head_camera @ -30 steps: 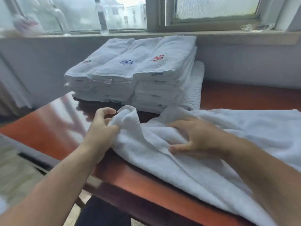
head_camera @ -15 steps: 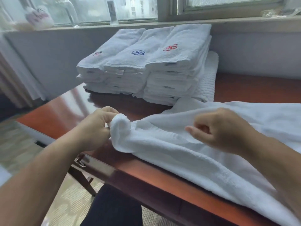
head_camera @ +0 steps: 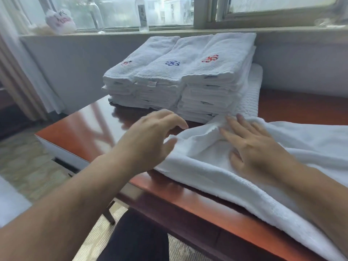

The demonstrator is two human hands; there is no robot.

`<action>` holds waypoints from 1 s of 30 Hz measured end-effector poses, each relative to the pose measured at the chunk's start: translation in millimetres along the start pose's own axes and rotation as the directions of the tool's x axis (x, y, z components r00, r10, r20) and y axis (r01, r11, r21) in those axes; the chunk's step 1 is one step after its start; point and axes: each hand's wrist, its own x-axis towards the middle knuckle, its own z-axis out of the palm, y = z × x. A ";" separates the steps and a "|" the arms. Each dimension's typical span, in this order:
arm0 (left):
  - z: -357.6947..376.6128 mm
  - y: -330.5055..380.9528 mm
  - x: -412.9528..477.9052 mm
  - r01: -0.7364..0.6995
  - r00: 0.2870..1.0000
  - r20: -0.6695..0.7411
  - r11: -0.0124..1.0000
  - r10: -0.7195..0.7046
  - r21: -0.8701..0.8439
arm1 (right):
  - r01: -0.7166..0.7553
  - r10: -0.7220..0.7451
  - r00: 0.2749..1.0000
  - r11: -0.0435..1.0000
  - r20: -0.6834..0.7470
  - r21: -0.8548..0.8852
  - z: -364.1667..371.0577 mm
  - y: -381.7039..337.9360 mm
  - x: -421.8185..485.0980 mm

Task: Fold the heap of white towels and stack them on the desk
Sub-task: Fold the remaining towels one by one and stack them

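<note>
Pressing towel point(head_camera: 199, 166) flat, right grip point(head_camera: 258, 153), left grip point(head_camera: 148, 144) just beside

No legible text anywhere.

The reddish desk point(head_camera: 90, 127) carried stacked folded towels point(head_camera: 180, 80) at the back, a loose towel point(head_camera: 226, 166) spread in front.
</note>
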 end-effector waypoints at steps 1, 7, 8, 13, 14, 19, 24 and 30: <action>1.4 10.6 3.0 -0.080 0.994 0.061 0.992 0.086 -0.097 | -0.042 0.041 0.999 0.999 -0.024 -0.022 0.7 1.7 1.1; 43.3 39.7 31.2 -0.031 0.926 0.378 0.991 -0.020 0.129 | -0.277 0.199 0.850 0.957 -0.488 -0.091 -4.2 26.9 5.8; 48.2 37.9 34.0 -0.017 0.939 0.341 0.984 -0.045 0.175 | -0.287 0.199 0.810 0.955 -0.551 -0.077 -6.1 30.4 5.5; 57.3 17.5 50.9 0.213 0.953 0.188 0.967 -0.238 0.143 | -0.245 0.355 0.675 0.935 -0.647 0.257 -16.1 24.1 3.4; 57.9 13.6 53.3 0.248 0.957 0.128 0.964 -0.259 0.098 | -0.222 0.398 0.668 0.913 -0.629 0.343 -17.5 22.4 2.6; 53.7 0.2 54.2 0.332 0.909 -0.202 0.927 -0.364 -0.175 | -0.071 0.302 0.861 0.869 -0.410 0.490 -14.0 24.1 -1.3; 38.0 -31.3 64.7 0.499 0.730 -0.270 0.760 -0.628 -0.417 | -0.045 0.063 0.998 0.905 -0.031 0.422 -3.4 21.9 -3.2; 31.8 -52.6 66.1 0.468 0.757 -0.253 0.770 -0.603 -0.433 | 0.058 -0.035 0.997 0.917 -0.065 0.395 -3.7 16.8 -4.9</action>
